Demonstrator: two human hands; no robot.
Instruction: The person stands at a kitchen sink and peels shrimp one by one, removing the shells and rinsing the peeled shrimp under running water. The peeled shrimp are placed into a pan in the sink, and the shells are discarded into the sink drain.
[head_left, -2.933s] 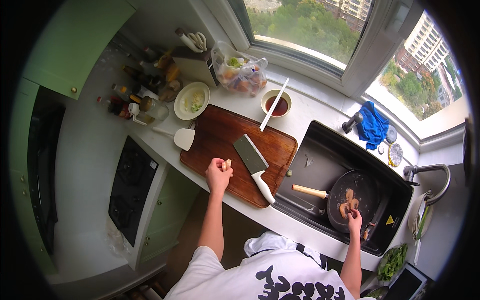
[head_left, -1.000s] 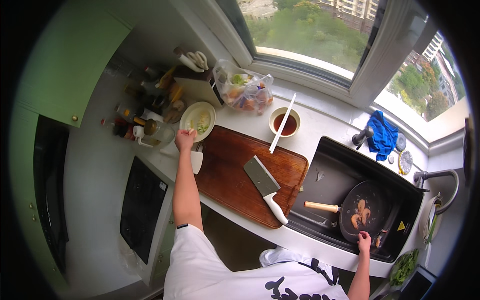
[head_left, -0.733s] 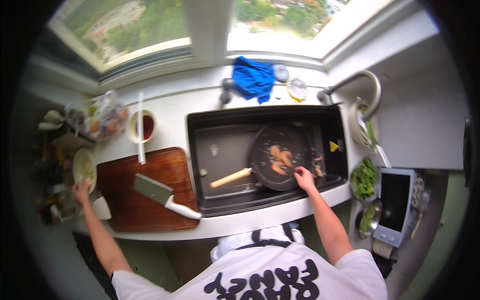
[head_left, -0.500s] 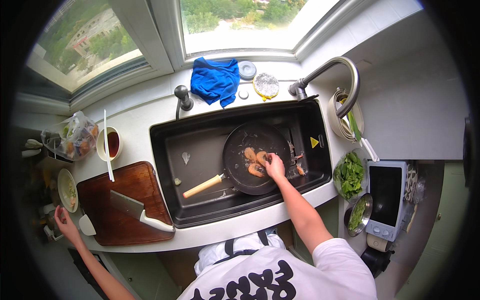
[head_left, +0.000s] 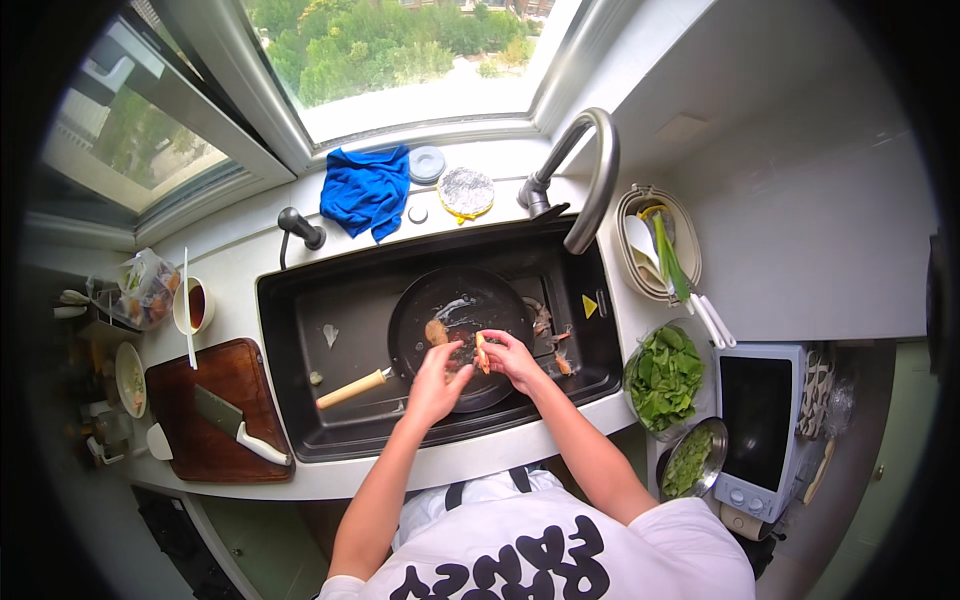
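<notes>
Above the frying pan, which lies in the dark sink with its wooden handle to the left, both my hands are close together. My right hand pinches an orange shrimp between thumb and fingers. Just left of it is my left hand, with thumb and fingers apart and nothing visible between them. One pinkish cooked shrimp rests in the pan beyond my left fingertips. The pan's near part is partly hidden by my hands. Shrimp shells lie in the sink right of the pan.
A cutting board with a cleaver lies left of the sink, near a sauce bowl. The faucet arches over the back right. Leafy greens stand right of the sink. A blue cloth lies behind it.
My left hand has come from beside the cutting board to the pan. My right hand has lifted a shrimp from the pan. The view has shifted to the right.
</notes>
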